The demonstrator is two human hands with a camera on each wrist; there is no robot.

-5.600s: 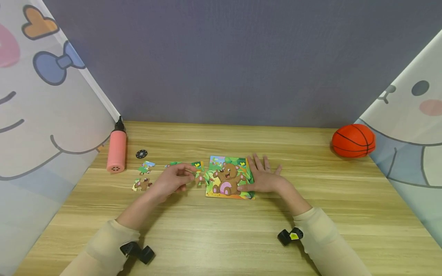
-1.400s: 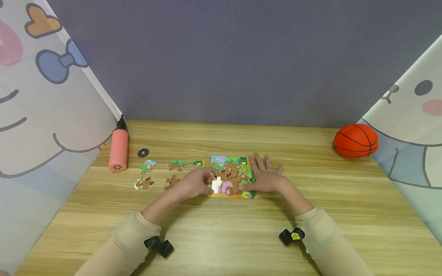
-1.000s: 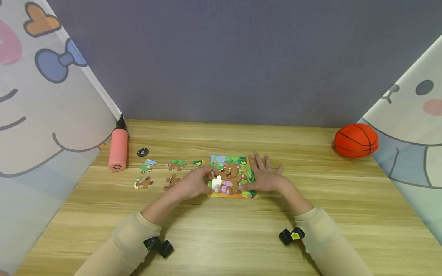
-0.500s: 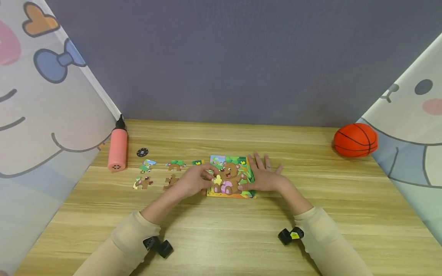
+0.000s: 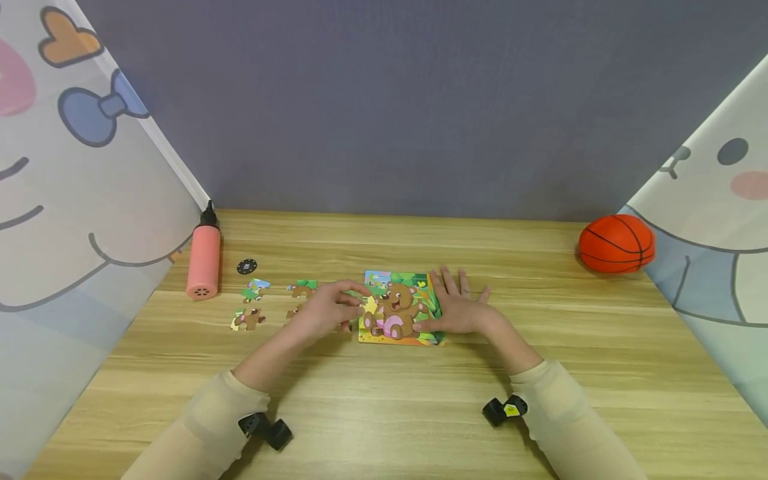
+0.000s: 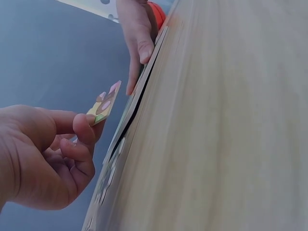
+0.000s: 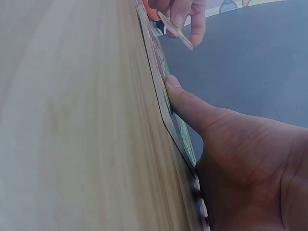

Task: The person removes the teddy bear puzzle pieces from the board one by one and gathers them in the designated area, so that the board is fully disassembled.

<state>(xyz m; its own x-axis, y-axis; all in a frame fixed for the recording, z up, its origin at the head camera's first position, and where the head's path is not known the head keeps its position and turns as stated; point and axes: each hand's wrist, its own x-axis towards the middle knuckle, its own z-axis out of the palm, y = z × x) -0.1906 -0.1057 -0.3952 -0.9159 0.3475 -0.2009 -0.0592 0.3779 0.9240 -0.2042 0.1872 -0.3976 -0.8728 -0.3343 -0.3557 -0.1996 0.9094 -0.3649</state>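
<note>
Puzzle piece [image 6: 105,102] tilts, pinched in the left hand [image 5: 324,311], right hand [image 5: 459,315] spread, touching the bear board [image 5: 397,312].

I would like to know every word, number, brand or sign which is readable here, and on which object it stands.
No text is readable.
Black round disc: white central marks, too small to read.
Yellow label on the right wrist camera: any marking is too small to read.
Bear jigsaw puzzle: no readable lettering.
</note>
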